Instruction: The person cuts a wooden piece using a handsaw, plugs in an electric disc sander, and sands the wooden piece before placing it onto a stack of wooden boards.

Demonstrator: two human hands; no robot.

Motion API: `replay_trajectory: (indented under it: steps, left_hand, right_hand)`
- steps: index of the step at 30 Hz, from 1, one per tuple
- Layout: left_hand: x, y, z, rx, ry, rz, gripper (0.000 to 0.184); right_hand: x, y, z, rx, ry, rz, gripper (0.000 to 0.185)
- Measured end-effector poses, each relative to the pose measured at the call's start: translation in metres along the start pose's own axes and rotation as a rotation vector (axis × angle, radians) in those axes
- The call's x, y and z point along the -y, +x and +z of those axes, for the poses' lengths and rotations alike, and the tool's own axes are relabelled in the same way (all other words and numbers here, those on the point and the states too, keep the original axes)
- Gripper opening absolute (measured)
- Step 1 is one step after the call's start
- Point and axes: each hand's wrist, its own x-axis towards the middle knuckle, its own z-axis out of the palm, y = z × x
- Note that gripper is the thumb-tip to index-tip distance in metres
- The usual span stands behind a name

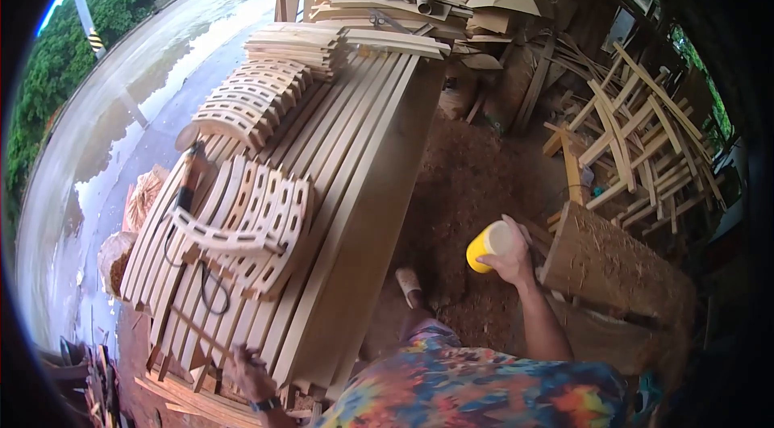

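My right hand [513, 255] is wrapped round a yellow cylindrical container [481, 249] with a pale round end, held tilted above the dirt floor. At the lower left, my left hand [248, 371], with a dark band at its wrist, is curled at the near end of a thin wooden stick [201, 331]. The stick crosses the ends of the long wooden slats [322, 210]. Further up lie curved slotted wooden pieces [266, 222] in a row, one resting crosswise over the others. Beside them is a tool with a dark handle [187, 186] and a cord.
More slotted pieces [250, 97] and stacked curved boards [387, 9] occupy the far end. A thick timber [613, 263] strewn with shavings lies on the right, below piled wooden frames [645, 138]. Shavings cover the floor [463, 178]; water [161, 57] lies beyond the left side.
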Motion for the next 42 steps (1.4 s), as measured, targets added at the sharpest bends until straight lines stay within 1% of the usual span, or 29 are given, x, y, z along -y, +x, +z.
replay_trajectory:
  steps: [2,4,5,7,9,11,13,15,16,17,19,20,22,24,25,26,28,29,30,31,32,33,34,35,36,37,39,41,42]
  left_hand:
    - [0.016,-0.006,0.02,-0.136,-0.026,-0.016,0.026]
    - [0.041,-0.008,0.036,-0.178,0.0,0.013,0.041]
    - [0.042,-0.017,0.054,-0.185,0.01,0.015,0.041]
    - [0.035,-0.034,0.087,-0.284,0.084,-0.035,0.043]
    - [0.038,-0.04,0.104,-0.274,0.087,-0.05,0.044]
    - [0.063,-0.041,0.093,-0.238,0.053,-0.023,0.047]
    - [0.011,-0.086,0.149,-0.332,0.242,0.001,0.05]
    - [0.009,-0.093,0.147,-0.361,0.248,-0.042,0.05]
    - [0.011,-0.096,0.147,-0.394,0.248,-0.071,0.047]
    - [0.013,-0.101,0.147,-0.389,0.21,-0.066,0.045]
    - [0.015,-0.111,0.154,-0.407,0.168,-0.066,0.043]
    - [0.013,-0.116,0.161,-0.437,0.171,-0.075,0.041]
    - [0.015,-0.125,0.165,-0.498,0.166,-0.094,0.039]
    - [0.023,-0.129,0.162,-0.51,0.115,-0.05,0.039]
    - [0.027,-0.131,0.155,-0.509,0.101,-0.056,0.038]
    - [0.027,-0.132,0.152,-0.528,0.096,-0.063,0.038]
    - [0.026,-0.13,0.149,-0.536,0.076,-0.047,0.037]
    - [0.037,-0.126,0.13,-0.496,0.049,-0.057,0.035]
    - [0.04,-0.118,0.126,-0.574,0.0,-0.057,0.031]
    - [0.061,-0.108,0.103,-0.567,-0.005,-0.043,0.025]
    - [0.037,-0.105,0.117,-0.606,0.005,-0.072,0.02]
    - [0.024,-0.098,0.118,-0.629,0.11,-0.095,0.018]
    - [0.024,-0.086,0.109,-0.587,-0.014,-0.04,0.02]
    - [-0.007,-0.076,0.122,-0.666,0.161,-0.103,0.025]
    - [-0.002,-0.058,0.101,-0.598,0.259,-0.047,0.031]
    - [-0.007,-0.041,0.093,-0.59,0.284,0.042,0.032]
    - [-0.015,0.006,0.076,-0.571,0.407,0.153,0.032]
    - [-0.028,0.054,0.063,-0.627,0.577,0.28,0.03]
    - [-0.043,0.078,0.065,-0.686,0.641,0.401,0.029]
  right_hand:
    - [-0.023,0.068,0.026,0.003,0.031,-0.106,0.099]
    - [-0.054,0.14,0.06,0.012,0.09,-0.182,0.1]
    - [-0.062,0.175,0.077,0.022,0.093,-0.208,0.1]
    - [-0.063,0.244,0.101,0.091,0.092,-0.268,0.1]
    - [-0.058,0.308,0.12,0.148,0.058,-0.26,0.1]
    - [-0.062,0.375,0.155,0.107,0.062,-0.375,0.102]
    - [-0.042,0.44,0.18,0.077,0.136,-0.497,0.092]
    - [-0.02,0.497,0.201,0.006,0.078,-0.748,0.082]
    - [-0.023,0.53,0.229,-0.014,0.22,-0.626,0.087]
    - [-0.016,0.56,0.244,0.072,0.175,-0.576,0.097]
    - [0.004,0.605,0.273,0.062,0.133,-0.532,0.098]
    - [0.019,0.617,0.276,0.107,0.028,-0.421,0.091]
    - [0.053,0.639,0.273,0.346,-0.108,-0.283,0.111]
    - [0.065,0.653,0.29,0.308,-0.093,-0.332,0.111]
    - [0.062,0.663,0.312,0.197,-0.075,-0.375,0.083]
    - [0.05,0.681,0.344,0.094,0.012,-0.454,0.085]
    - [0.066,0.679,0.345,0.194,-0.053,-0.424,0.085]
    - [0.073,0.674,0.344,0.246,-0.132,-0.511,0.082]
    - [0.081,0.677,0.356,0.309,-0.192,-0.626,0.079]
    - [0.092,0.672,0.365,0.335,-0.389,-0.808,0.071]
    - [0.07,0.667,0.389,0.265,0.046,-0.801,0.067]
    - [0.066,0.679,0.412,0.291,-0.213,-0.822,0.068]
    - [0.059,0.693,0.427,0.339,-0.236,-0.844,0.073]
    - [0.036,0.712,0.442,0.425,-0.002,-0.771,0.085]
    - [0.012,0.738,0.465,0.462,0.098,-0.649,0.102]
    - [0.037,0.702,0.424,0.336,-0.24,-0.457,0.115]
    - [0.092,0.624,0.362,0.21,-0.428,-0.358,0.112]
    - [0.077,0.597,0.362,0.039,-0.307,-0.554,0.095]
    - [0.081,0.574,0.349,0.069,-0.237,-0.592,0.093]
